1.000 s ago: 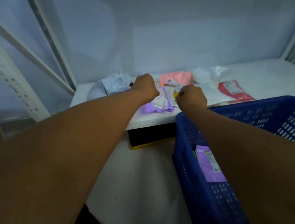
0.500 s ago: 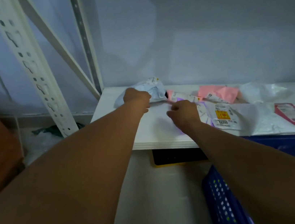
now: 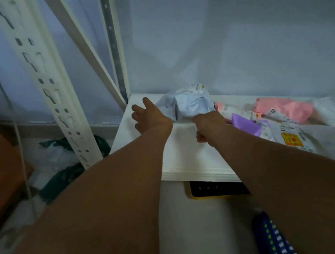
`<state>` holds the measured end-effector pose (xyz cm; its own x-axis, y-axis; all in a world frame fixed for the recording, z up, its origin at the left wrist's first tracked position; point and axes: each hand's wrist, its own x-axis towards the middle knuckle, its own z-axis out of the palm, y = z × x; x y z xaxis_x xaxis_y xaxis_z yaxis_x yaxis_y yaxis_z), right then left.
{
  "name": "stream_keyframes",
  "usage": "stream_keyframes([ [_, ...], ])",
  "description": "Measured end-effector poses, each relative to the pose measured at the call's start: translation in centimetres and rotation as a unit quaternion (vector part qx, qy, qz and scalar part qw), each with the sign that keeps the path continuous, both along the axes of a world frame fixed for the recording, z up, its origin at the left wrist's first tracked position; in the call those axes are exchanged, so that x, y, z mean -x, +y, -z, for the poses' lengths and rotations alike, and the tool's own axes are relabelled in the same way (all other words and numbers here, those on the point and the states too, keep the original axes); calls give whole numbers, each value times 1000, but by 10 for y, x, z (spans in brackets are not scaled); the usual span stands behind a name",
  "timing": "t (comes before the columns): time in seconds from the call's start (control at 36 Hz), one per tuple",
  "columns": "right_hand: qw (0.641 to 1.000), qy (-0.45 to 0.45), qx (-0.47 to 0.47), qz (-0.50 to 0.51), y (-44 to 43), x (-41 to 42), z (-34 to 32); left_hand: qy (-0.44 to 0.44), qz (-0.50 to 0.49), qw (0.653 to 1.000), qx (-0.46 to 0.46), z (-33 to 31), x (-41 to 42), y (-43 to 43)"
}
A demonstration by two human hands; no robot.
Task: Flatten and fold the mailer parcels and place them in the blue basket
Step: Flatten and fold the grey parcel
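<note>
White shelf board [image 3: 190,156] runs across the middle of the frame against a pale wall, with a perforated white upright [image 3: 49,89] at the upper left. A crumpled pale blue mailer [image 3: 191,104] sits at the back of the board near its left end. Half a second earlier the left hand [image 3: 150,116] lay clenched on top of this mailer; now it has let go and rests with fingers spread, just left of the mailer and touching its edge. The right hand [image 3: 209,125], which was lower down by the purple mailer [image 3: 246,124], has moved up, and its curled fingers pinch the crumpled mailer's near edge. To the right lie a pink mailer [image 3: 282,108] and a white mailer with a yellow label [image 3: 293,137], as before. Less of the blue basket [image 3: 272,239] shows than before, only a corner at the lower right. Dark green bags [image 3: 61,174] lie on the floor at the left.
</note>
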<state>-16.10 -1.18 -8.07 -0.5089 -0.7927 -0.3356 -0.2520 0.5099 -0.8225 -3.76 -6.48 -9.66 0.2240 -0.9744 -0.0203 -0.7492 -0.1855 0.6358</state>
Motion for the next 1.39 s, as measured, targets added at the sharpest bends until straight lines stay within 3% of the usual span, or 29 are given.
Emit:
stream_keyframes([
  [0.14, 997, -64, -45, 19, -6, -2, 4, -78, 88, 993, 14, 15, -12, -8],
  [0.31, 985, -63, -137, -83, -4, -8, 11, -152, 177, 971, 48, 27, -22, -18],
  [0.83, 975, -40, -176, -130, -14, -10, 17, -283, 182, 929, 153, 48, -27, -31],
  [1.39, 966, 12, -183, -184, -9, -18, 25, -278, 232, 918, 162, 41, -28, -20],
])
